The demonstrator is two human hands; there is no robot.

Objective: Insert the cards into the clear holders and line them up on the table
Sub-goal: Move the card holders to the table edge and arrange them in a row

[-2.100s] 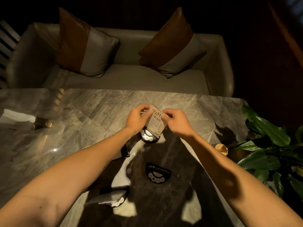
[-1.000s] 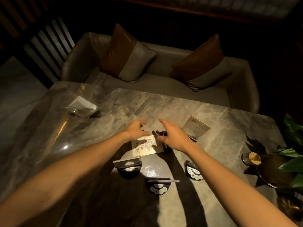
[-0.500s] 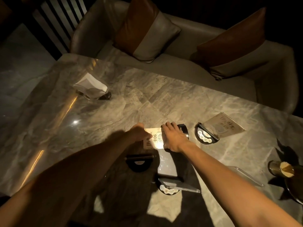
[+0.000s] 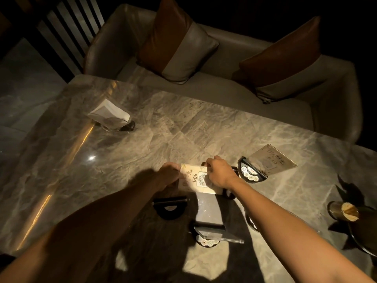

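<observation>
2 hands grip 1 card (image 4: pixel 196 179) at mid-worktop (image 4: pixel 163 127): my left hand (image 4: pixel 169 173) fingers pinch its left edge, my right hand (image 4: pixel 219 173) fingers curl over its far-right corner. 1 filled holder (image 4: pixel 265 167) stands just right.

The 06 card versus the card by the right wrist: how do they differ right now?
The 06 card is gripped by both the left hand and right hand; the far card is untouched. The far card stands tilted in a black-based holder; whether the 06 card is seated yet is unclear. The 06 card is brightly lit, the far card dim. Both carry handwritten text.
</observation>
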